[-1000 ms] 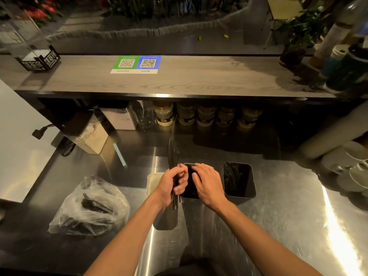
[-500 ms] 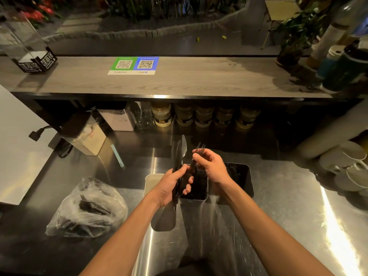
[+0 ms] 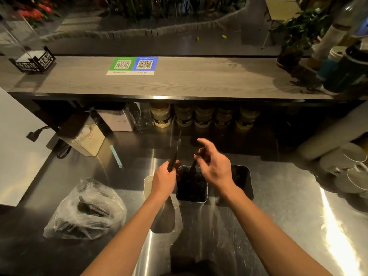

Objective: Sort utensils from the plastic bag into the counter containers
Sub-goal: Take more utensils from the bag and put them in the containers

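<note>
My left hand grips a bundle of black utensils that stick upward, just left of the middle container, which is full of black cutlery. Above that container, the fingertips of my right hand pinch a black fork, tilted with its lower end at the rim; the hand is blurred. A white container shows partly behind my left hand. To the right stands a black container. On the counter at the left lies the clear plastic bag, with dark utensils inside.
The steel counter runs under a wooden shelf bearing a QR sticker. Several jars and a white box stand at the back. Stacked cups and saucers sit at the right, a tin at the left.
My right hand lifted a fork out of the bundle in my left hand, raised it, and has now lowered it toward the middle container. My left hand has barely moved.
</note>
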Tool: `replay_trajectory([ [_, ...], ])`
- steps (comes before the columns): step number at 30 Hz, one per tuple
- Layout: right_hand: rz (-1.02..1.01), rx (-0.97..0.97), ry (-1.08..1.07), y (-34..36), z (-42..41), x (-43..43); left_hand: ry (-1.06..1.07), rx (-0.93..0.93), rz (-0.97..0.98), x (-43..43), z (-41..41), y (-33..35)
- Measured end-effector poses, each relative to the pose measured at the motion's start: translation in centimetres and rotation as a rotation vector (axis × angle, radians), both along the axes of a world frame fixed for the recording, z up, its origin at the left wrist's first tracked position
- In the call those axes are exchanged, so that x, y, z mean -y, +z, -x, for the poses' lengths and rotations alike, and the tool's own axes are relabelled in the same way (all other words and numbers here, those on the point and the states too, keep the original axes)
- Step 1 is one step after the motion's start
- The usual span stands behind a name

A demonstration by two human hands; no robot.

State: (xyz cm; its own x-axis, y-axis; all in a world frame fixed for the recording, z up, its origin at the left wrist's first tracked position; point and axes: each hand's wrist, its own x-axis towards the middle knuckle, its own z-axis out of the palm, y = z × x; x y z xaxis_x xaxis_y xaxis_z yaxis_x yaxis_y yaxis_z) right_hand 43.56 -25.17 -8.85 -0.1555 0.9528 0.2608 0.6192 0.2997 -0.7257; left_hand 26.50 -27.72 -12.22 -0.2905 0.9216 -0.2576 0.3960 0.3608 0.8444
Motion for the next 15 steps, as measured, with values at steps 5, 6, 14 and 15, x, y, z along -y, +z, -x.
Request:
replay_trajectory([
  [5, 0.189, 0.388, 0.187, -3.4, 0.9, 0.5, -0.038, 0.007, 0.023, 0.3, -0.4, 0.1],
  [6, 0.19, 0.415, 0.184, -4.1, 1.0, 0.7, -0.03, 0.03, 0.017, 0.4, -0.5, 0.2],
  [14, 0.292, 0.236, 0.091, -4.1, 0.8, 0.6, -0.076, 0.327, -0.032, 0.4, -0.8, 0.4],
  [15, 0.339, 0.05, 0.01, -3.3, 0.8, 0.5, -0.103, 0.427, -0.03, 0.3, -0.9, 0.6],
])
